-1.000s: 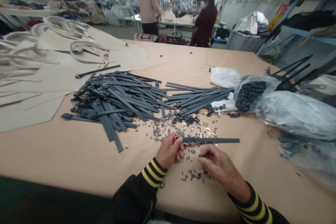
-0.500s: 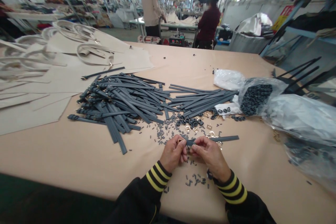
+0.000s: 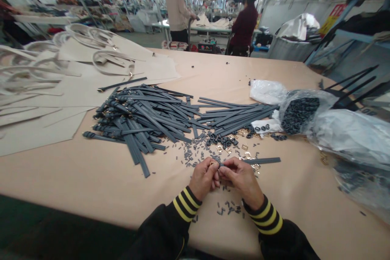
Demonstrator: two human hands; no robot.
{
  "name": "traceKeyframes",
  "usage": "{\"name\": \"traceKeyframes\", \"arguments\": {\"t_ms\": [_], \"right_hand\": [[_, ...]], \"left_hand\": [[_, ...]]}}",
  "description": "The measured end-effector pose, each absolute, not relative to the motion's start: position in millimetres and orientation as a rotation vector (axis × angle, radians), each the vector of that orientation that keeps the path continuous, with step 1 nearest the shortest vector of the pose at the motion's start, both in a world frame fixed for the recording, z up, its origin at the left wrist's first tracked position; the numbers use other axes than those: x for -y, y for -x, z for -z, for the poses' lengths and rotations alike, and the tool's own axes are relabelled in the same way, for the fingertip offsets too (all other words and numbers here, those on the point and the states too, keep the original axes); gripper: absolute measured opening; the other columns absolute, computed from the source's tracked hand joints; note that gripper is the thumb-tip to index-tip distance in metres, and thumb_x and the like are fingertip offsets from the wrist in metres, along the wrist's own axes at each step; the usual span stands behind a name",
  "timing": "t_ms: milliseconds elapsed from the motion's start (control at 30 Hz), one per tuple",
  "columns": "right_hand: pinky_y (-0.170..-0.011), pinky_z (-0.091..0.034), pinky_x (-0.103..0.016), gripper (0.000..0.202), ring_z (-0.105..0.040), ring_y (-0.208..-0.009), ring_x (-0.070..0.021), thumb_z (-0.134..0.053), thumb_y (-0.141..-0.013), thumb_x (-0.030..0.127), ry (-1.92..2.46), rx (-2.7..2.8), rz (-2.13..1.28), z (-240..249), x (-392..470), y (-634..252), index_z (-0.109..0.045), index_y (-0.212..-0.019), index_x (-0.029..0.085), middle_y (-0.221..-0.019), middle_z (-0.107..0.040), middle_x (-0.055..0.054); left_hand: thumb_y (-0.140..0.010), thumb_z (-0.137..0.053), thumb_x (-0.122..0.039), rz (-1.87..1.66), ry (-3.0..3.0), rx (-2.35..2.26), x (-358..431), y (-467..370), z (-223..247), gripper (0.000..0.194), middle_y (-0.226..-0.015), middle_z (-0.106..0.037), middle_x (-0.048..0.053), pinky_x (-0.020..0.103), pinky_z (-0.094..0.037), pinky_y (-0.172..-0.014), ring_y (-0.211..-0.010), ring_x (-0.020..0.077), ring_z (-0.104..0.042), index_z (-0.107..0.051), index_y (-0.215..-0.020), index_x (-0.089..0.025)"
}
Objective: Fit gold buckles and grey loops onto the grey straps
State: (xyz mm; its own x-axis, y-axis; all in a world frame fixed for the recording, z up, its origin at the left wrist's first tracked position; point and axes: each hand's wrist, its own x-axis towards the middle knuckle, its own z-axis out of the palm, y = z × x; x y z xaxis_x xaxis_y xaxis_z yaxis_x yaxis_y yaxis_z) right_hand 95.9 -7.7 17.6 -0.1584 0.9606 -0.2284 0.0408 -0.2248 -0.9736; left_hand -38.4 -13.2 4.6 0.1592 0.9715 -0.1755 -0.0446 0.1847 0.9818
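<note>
So your left hand [image 3: 204, 179] has the buckle end of a dark grey strap [image 3: 265, 160] pinched, and your right hand [image 3: 244, 179] pinches it just beside. Its tail pokes out over the worktop [image 3: 115, 174], near loose gold buckles [image 3: 245, 146]. Big strap pile [image 3: 149, 113] off left.

The desk [image 3: 122, 187] has a smooth tan top, its left part covered by overlapping flat beige pieces [image 3: 36, 134] that reach toward the far edge. Right of them lies a heap of dark straps [image 3: 146, 113], beside a sheaf of loose dark strips [image 3: 240, 120]. Small dark bits [image 3: 189, 154] scatter toward the near edge, gold buckles [image 3: 219, 149] lie around mid-desk, and plastic bags [image 3: 353, 134] crowd the right side.
</note>
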Motion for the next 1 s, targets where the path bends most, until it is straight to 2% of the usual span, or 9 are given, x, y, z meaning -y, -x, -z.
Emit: {"name": "traceKeyframes", "arguments": {"t_ms": [167,367,500,600,700,867,933,1000], "right_hand": [[-0.067,-0.052,-0.031,0.032,-0.062,-0.068,-0.0168,-0.065,-0.067,0.039,1.268,1.194,-1.579,-11.9,11.0,-102.8,-0.06,-0.085,0.013,-0.072,-0.064,-0.003],[-0.061,-0.05,-0.028,0.021,-0.059,-0.062,-0.0158,-0.059,-0.072,0.034,1.288,1.372,-1.397,-15.1,9.3,-94.1,-0.06,-0.079,0.015,-0.067,-0.062,-0.002],[-0.056,-0.046,-0.024,0.015,-0.056,-0.059,-0.0143,-0.057,-0.073,0.031,1.372,1.578,-1.164,-20.4,6.8,-94.4,-0.058,-0.074,0.016,-0.065,-0.061,-0.001],[-0.055,-0.043,-0.022,0.016,-0.055,-0.058,-0.0133,-0.052,-0.077,0.03,1.372,1.781,-1.097,-26.5,5.6,-102.6,-0.059,-0.07,0.017,-0.062,-0.06,0.0],[-0.055,-0.043,-0.022,0.021,-0.056,-0.054,-0.0122,-0.044,-0.083,0.029,1.36,1.932,-1.084,-36.0,1.4,-115.6,-0.06,-0.075,0.019,-0.059,-0.06,0.001],[-0.068,-0.042,-0.028,0.018,-0.057,-0.075,-0.0173,-0.048,-0.08,0.029,1.451,2.054,-0.681,-47.7,-12.5,-138.9,-0.059,-0.088,0.017,-0.083,-0.062,-0.005],[-0.065,-0.042,-0.027,0.017,-0.057,-0.072,-0.0171,-0.049,-0.079,0.029,1.422,2.209,-0.778,-47.3,-15.7,-144.2,-0.06,-0.081,0.017,-0.077,-0.063,-0.004],[-0.055,-0.041,-0.023,0.021,-0.056,-0.057,-0.014,-0.046,-0.081,0.029,1.376,2.315,-1.027,-44.8,-16.2,-146.2,-0.058,-0.068,0.017,-0.061,-0.061,-0.001]], "left_hand": [[-0.081,-0.041,-0.039,-1.007,-1.122,-1.163,13.3,36.5,-3.7,0.029,-0.044,-0.05,-0.005,0.014,-0.031,-0.031,-0.031,0.0051,-0.043,-0.046,-0.065,-0.016],[-0.082,-0.038,-0.041,-0.98,-1.157,-1.19,14.6,35.9,-1.4,0.031,-0.045,-0.05,-0.005,0.014,-0.034,-0.032,-0.033,0.0051,-0.044,-0.048,-0.067,-0.016],[-0.08,-0.043,-0.042,-0.921,-1.157,-1.144,14.2,37.1,1.6,0.027,-0.049,-0.051,-0.005,0.013,-0.033,-0.03,-0.033,0.005,-0.045,-0.049,-0.077,-0.015],[-0.076,-0.049,-0.04,-0.888,-1.155,-1.11,13.7,38.1,2.4,0.024,-0.048,-0.051,-0.006,0.012,-0.032,-0.03,-0.032,0.0042,-0.044,-0.047,-0.077,-0.016],[-0.077,-0.048,-0.04,-0.902,-1.142,-1.109,13.0,39.2,-0.2,0.024,-0.046,-0.049,-0.007,0.012,-0.03,-0.029,-0.031,0.0043,-0.043,-0.044,-0.074,-0.016],[-0.078,-0.046,-0.042,-0.943,-1.12,-1.153,11.7,39.7,-6.0,0.026,-0.045,-0.047,-0.007,0.012,-0.028,-0.027,-0.03,0.0051,-0.043,-0.042,-0.071,-0.016],[-0.077,-0.047,-0.042,-0.941,-1.123,-1.158,11.2,39.6,-6.2,0.027,-0.043,-0.047,-0.007,0.012,-0.028,-0.027,-0.029,0.0054,-0.043,-0.042,-0.072,-0.016],[-0.078,-0.046,-0.042,-0.937,-1.142,-1.164,10.9,39.9,-5.1,0.026,-0.042,-0.047,-0.007,0.012,-0.028,-0.027,-0.029,0.0056,-0.042,-0.042,-0.073,-0.017]]}}
